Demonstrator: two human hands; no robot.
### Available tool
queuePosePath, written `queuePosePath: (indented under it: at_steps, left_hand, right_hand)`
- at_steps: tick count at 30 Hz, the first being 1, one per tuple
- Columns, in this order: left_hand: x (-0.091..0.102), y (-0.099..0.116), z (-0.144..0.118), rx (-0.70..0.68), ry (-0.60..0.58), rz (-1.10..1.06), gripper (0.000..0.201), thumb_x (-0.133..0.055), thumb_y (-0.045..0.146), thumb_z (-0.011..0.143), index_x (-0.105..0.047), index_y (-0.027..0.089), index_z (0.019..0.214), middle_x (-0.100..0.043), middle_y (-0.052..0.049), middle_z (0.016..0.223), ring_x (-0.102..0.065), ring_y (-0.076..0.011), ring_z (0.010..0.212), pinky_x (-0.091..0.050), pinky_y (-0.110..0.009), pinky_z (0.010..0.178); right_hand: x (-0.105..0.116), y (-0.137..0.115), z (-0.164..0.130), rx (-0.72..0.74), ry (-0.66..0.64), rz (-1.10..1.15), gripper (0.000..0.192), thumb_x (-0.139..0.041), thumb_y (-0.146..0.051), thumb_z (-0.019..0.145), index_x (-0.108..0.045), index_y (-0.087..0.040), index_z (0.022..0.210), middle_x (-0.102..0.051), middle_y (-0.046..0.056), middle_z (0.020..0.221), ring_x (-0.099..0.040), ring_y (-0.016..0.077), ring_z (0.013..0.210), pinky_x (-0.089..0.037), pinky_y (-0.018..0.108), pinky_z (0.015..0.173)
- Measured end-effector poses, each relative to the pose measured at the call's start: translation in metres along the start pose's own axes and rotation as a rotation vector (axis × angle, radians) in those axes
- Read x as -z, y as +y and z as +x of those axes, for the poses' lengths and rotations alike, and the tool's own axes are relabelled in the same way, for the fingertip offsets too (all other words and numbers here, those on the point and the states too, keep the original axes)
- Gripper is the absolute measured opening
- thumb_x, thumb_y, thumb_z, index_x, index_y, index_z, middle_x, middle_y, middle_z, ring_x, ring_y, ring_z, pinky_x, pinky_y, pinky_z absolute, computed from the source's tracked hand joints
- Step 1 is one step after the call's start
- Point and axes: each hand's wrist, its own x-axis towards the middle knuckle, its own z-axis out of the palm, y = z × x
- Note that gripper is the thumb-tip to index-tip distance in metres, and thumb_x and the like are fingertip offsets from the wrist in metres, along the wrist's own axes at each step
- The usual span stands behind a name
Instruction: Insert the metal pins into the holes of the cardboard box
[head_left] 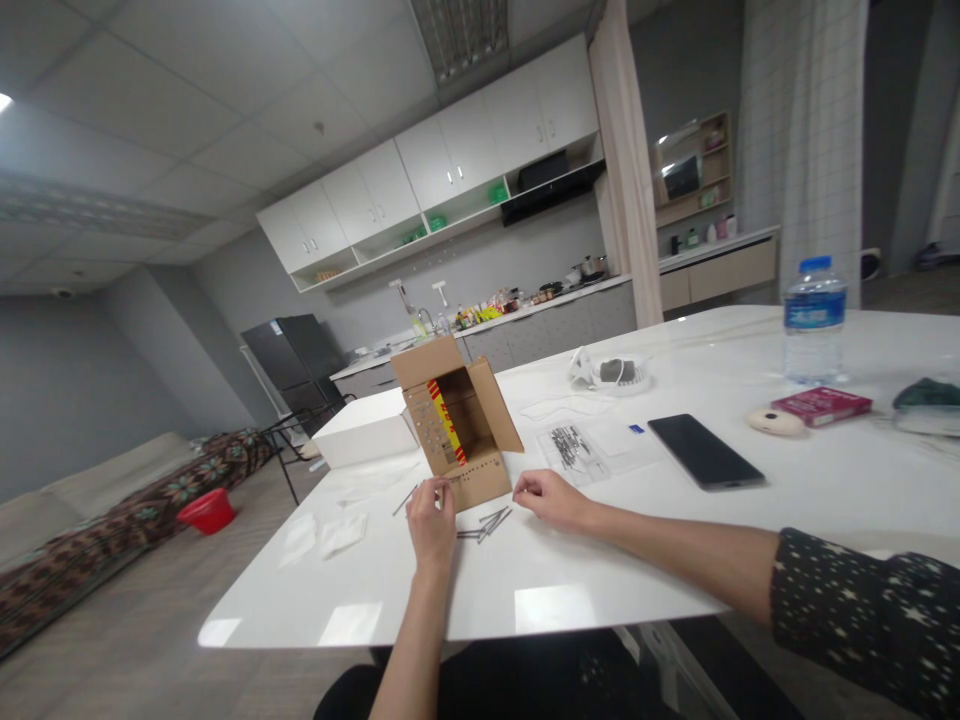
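An open cardboard box (495,400) stands on its side on the white table, with its opening towards me and its flaps spread. Small dots that look like holes or screw heads mark its left flap (429,432) and front flap (484,484). My left hand (433,522) is closed at the front flap's left end; what its fingers hold, if anything, is hidden. Just right of that flap, my right hand (553,500) has its fingertips pinched together, on nothing I can make out. Several long metal screws or nails (491,523) lie between my hands. Another thin one (405,499) shows left of my left hand.
Behind my right hand lies a clear plastic tray of small dark pieces (574,452). A phone (705,452), a water bottle (814,322) and a red pack (822,405) are to the right. A white box (364,430) and crumpled tissues (343,534) are on the left.
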Motion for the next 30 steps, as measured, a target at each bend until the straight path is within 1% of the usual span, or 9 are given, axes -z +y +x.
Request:
queuePosePath:
  at_steps: [3, 6, 9, 11, 13, 19, 23, 26, 30]
  left_hand:
    - [-0.001, -0.001, 0.000, -0.010, -0.032, 0.027, 0.010, -0.050, 0.022, 0.086, -0.060, 0.021, 0.083, -0.069, -0.003, 0.084, -0.059, -0.0193, 0.076, -0.041, -0.035, 0.079]
    - [-0.003, -0.001, 0.000, -0.029, -0.093, 0.061, 0.010, -0.051, 0.020, 0.085, -0.061, 0.021, 0.083, -0.070, -0.004, 0.088, -0.060, -0.0207, 0.082, -0.042, -0.035, 0.081]
    - [-0.003, 0.002, -0.001, -0.021, -0.163, 0.125, 0.015, -0.051, 0.020, 0.086, -0.064, 0.022, 0.092, -0.070, -0.006, 0.095, -0.060, -0.0232, 0.093, -0.042, -0.038, 0.084]
    - [-0.003, 0.004, -0.002, -0.001, -0.214, 0.169, 0.019, -0.052, 0.022, 0.087, -0.065, 0.022, 0.101, -0.068, -0.007, 0.104, -0.059, -0.0248, 0.101, -0.042, -0.039, 0.086]
    - [-0.003, 0.007, -0.003, 0.017, -0.259, 0.199, 0.022, -0.053, 0.024, 0.087, -0.065, 0.022, 0.105, -0.065, -0.009, 0.110, -0.058, -0.0253, 0.106, -0.042, -0.040, 0.087]
    - [-0.002, 0.012, -0.005, 0.015, -0.339, 0.202, 0.020, -0.051, 0.023, 0.087, -0.067, 0.022, 0.099, -0.063, -0.009, 0.110, -0.058, -0.0246, 0.106, -0.041, -0.041, 0.088]
    - [-0.003, 0.011, -0.007, -0.062, -0.396, 0.187, 0.024, -0.051, 0.024, 0.087, -0.065, 0.023, 0.107, -0.063, -0.009, 0.115, -0.057, -0.0255, 0.108, -0.041, -0.041, 0.087]
    - [-0.004, 0.011, -0.008, -0.095, -0.412, 0.189, 0.025, -0.050, 0.025, 0.088, -0.065, 0.024, 0.108, -0.063, -0.009, 0.116, -0.057, -0.0253, 0.107, -0.041, -0.040, 0.086]
    - [-0.003, 0.013, -0.008, -0.113, -0.413, 0.161, 0.020, -0.049, 0.026, 0.089, -0.066, 0.024, 0.100, -0.065, -0.008, 0.109, -0.059, -0.0230, 0.104, -0.041, -0.038, 0.085]
  right_hand:
    - [0.000, -0.001, 0.000, 0.004, 0.002, 0.003, 0.012, -0.056, -0.020, 0.075, -0.067, -0.015, 0.076, -0.056, -0.003, 0.057, -0.047, 0.0110, 0.055, -0.034, 0.022, 0.053]
    - [0.001, -0.002, -0.001, 0.001, 0.000, 0.006, 0.011, -0.056, -0.019, 0.075, -0.067, -0.015, 0.076, -0.053, -0.003, 0.055, -0.046, 0.0108, 0.054, -0.034, 0.022, 0.054]
    - [0.000, -0.002, 0.000, -0.004, -0.006, 0.007, 0.011, -0.056, -0.019, 0.075, -0.067, -0.015, 0.076, -0.052, -0.004, 0.054, -0.046, 0.0107, 0.053, -0.033, 0.022, 0.053]
    - [0.000, -0.001, 0.000, -0.005, -0.009, 0.008, 0.012, -0.056, -0.019, 0.075, -0.067, -0.015, 0.076, -0.052, -0.004, 0.054, -0.046, 0.0106, 0.053, -0.033, 0.022, 0.053]
    - [0.000, -0.001, 0.000, -0.002, -0.011, 0.009, 0.012, -0.055, -0.019, 0.075, -0.067, -0.014, 0.076, -0.053, -0.004, 0.055, -0.046, 0.0106, 0.054, -0.033, 0.022, 0.053]
    - [-0.001, 0.000, 0.001, 0.015, 0.000, 0.008, 0.011, -0.056, -0.019, 0.075, -0.066, -0.015, 0.075, -0.054, -0.003, 0.055, -0.047, 0.0107, 0.054, -0.033, 0.021, 0.052]
    - [-0.001, 0.001, 0.001, 0.006, -0.004, 0.019, 0.012, -0.056, -0.021, 0.075, -0.066, -0.015, 0.076, -0.054, -0.003, 0.055, -0.047, 0.0108, 0.054, -0.033, 0.022, 0.052]
    - [-0.001, 0.001, 0.000, 0.001, -0.011, 0.018, 0.012, -0.056, -0.021, 0.075, -0.067, -0.015, 0.077, -0.055, -0.003, 0.056, -0.047, 0.0111, 0.054, -0.033, 0.022, 0.053]
    - [0.000, 0.001, 0.000, 0.003, -0.012, 0.005, 0.012, -0.056, -0.020, 0.075, -0.067, -0.014, 0.077, -0.055, -0.003, 0.057, -0.047, 0.0110, 0.055, -0.034, 0.022, 0.053]
